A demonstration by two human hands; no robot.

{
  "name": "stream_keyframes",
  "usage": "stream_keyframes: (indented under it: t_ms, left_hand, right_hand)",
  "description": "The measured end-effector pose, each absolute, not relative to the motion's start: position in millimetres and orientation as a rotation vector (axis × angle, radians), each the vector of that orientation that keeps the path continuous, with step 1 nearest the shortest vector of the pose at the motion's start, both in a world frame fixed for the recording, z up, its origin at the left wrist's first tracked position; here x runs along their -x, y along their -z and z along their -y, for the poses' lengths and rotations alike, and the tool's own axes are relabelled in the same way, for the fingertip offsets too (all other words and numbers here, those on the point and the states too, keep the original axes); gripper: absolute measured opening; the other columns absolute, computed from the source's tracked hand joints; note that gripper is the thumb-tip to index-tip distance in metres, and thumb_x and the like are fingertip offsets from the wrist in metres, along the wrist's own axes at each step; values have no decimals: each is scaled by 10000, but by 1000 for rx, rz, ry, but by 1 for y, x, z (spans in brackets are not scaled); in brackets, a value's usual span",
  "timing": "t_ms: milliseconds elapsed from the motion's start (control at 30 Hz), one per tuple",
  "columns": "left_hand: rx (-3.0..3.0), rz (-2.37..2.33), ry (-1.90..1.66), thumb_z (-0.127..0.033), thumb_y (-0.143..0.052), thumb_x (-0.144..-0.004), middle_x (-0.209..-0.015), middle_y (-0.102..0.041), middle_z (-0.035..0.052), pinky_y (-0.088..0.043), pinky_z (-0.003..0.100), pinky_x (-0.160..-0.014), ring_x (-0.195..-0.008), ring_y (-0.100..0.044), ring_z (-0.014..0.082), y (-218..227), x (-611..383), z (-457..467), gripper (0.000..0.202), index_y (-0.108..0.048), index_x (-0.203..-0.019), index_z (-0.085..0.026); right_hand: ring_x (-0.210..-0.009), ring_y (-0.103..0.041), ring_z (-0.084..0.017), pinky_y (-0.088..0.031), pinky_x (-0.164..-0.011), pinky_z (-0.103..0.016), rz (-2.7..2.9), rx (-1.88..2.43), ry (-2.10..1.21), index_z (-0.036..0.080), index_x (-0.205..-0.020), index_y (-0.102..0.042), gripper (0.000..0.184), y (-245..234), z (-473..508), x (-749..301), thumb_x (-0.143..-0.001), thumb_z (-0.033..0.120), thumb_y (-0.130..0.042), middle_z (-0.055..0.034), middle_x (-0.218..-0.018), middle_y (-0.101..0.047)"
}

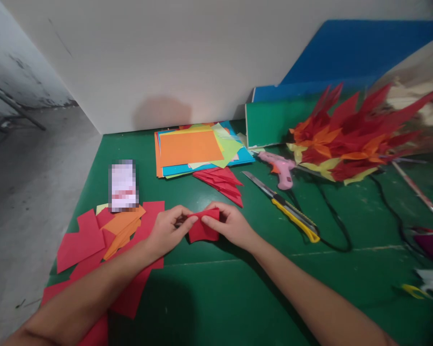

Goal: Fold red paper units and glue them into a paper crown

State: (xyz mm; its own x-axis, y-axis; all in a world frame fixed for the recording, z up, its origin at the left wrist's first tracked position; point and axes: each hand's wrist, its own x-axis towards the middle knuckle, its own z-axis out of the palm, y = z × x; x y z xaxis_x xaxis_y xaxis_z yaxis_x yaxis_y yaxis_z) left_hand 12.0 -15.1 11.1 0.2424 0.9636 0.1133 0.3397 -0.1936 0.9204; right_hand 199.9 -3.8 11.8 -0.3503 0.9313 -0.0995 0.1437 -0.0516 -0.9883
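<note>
A small piece of red paper (204, 231), seemingly folded, is held over the green table between both hands. My left hand (171, 226) pinches its upper left edge with thumb and fingers. On its upper right side my right hand (231, 225) grips it, thumb in front and fingers behind. Just beyond the hands lies a fan of folded red paper points (223, 184). Left of my left hand, loose red paper pieces (82, 242) spread over the table, with several orange paper pieces (124, 226) on top.
Behind the hands sits a stack of coloured paper (191, 148). A yellow utility knife (285, 211), blade extended, and a pink glue gun (281, 168) with a black cord lie right. Beyond them stands a red and orange paper flame shape (350, 134). A blurred phone (123, 185) lies left.
</note>
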Motion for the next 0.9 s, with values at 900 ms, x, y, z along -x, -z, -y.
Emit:
stream_keyframes:
  t_ms: [900]
  left_hand:
    - [-1760, -1222, -978, -333, -546, -872, -727, -720, 26, -493, 196, -544, -611, -638, 118, -13, -11, 15, 210, -690, -825, -188]
  right_hand:
    - [-608, -485, -122, -411, -563, -246, 1571, 1189, -1398, 200, -703, -542, 232, -9, 3, -201, -784, 399, -630, 28, -654, -537]
